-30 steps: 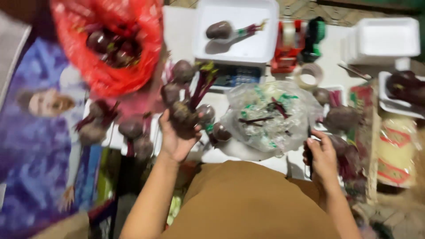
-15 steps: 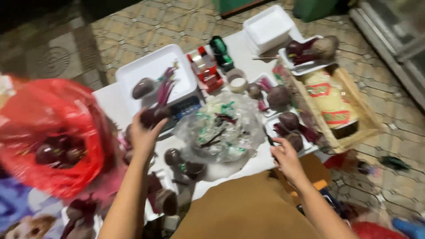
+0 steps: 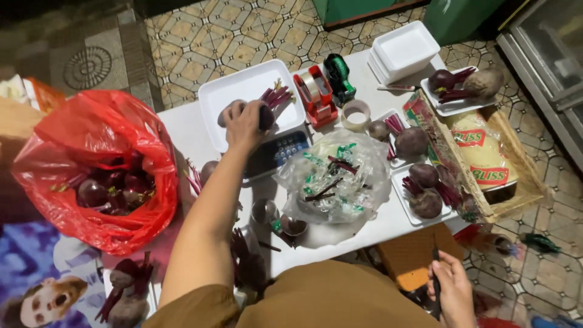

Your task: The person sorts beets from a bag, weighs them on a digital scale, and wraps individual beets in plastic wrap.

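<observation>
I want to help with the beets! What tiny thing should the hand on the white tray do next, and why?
Probably open the grip and lift away. The left hand already has its beet down on the white tray atop the scale, beside another beet. The right hand only holds a dark tool off the table.

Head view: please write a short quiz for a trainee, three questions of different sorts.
1. True or false: the left hand rests on a beet on the white tray.
2. What does the right hand hold? A) tape B) a dark thin tool C) a bag
3. What colour is the bag of beets?

Key: 1 true; 2 B; 3 red.
</observation>
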